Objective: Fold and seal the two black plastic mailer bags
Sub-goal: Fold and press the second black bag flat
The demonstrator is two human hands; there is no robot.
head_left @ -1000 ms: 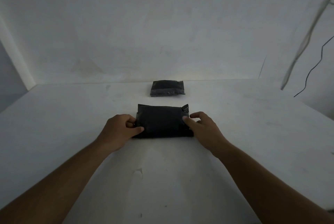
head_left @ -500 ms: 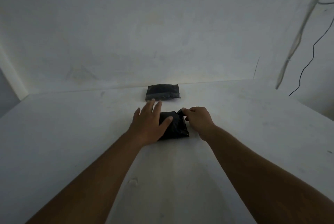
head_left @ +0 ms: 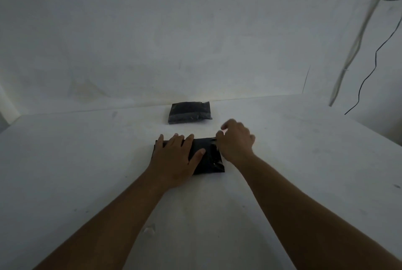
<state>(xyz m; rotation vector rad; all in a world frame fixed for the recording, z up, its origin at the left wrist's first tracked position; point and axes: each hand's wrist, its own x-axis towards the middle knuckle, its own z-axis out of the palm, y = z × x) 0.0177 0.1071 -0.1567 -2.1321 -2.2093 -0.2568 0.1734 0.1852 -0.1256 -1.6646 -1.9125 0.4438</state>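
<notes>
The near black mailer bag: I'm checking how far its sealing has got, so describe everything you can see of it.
The near black mailer bag is a glossy dark plastic packet, folded into a compact rectangle and lying flat on the white table. The left hand presses palm-down on its left half. The right hand is at its far right corner, blurred. Whether it is sealed cannot be told.

Table (head_left: 87, 171): white, scuffed, spreading all round the grip.
Wall (head_left: 152, 30): white, stained, beyond the grip.
Black wire (head_left: 374, 60): hanging far right of the grip.
White cord (head_left: 356, 41): beside the wire.
</notes>
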